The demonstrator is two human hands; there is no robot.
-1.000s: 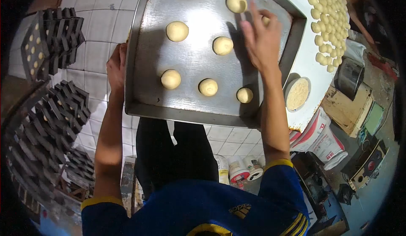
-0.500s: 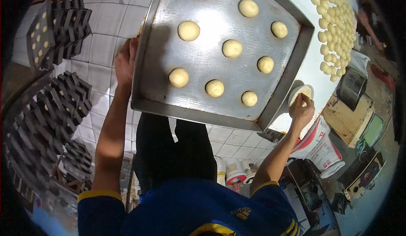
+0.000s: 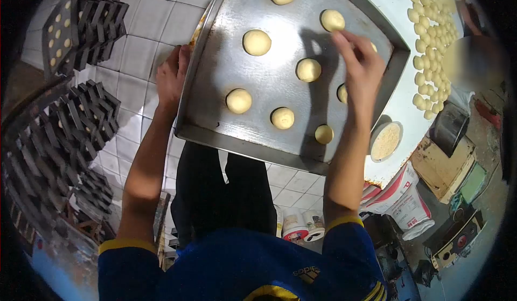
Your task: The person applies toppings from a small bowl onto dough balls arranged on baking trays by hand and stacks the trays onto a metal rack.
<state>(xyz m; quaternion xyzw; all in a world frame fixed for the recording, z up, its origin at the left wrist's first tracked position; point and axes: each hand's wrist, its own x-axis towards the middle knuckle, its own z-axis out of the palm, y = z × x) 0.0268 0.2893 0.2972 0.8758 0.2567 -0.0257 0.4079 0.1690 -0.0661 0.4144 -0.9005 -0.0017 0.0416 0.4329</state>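
A metal baking tray (image 3: 215, 123) with raised sides holds several round pale dough balls (image 3: 308, 70) in spaced rows. My left hand (image 3: 171, 80) is closed on the tray's left rim, its fingers partly hidden there. Over the tray's right half, my right hand (image 3: 363, 66) has its fingertips pinched together beside the upper dough ball (image 3: 332, 19). Whatever the pinch holds is too small to make out. The hand partly covers two dough balls on the right. A small bowl (image 3: 386, 141) of pale, grainy stuff stands just right of the tray.
Many small dough pieces (image 3: 428, 42) lie crowded on the white table (image 3: 396, 93). Racked dark trays (image 3: 99, 26) stand at the left. White and red sacks (image 3: 406, 209) and a dark pot (image 3: 449, 120) are at the right. Someone else's arm (image 3: 469, 18) shows beyond the table.
My right hand has left the bowl and moved up and left over the tray, to the upper dough ball. My left hand stays at the tray's rim. The view has shifted slightly.
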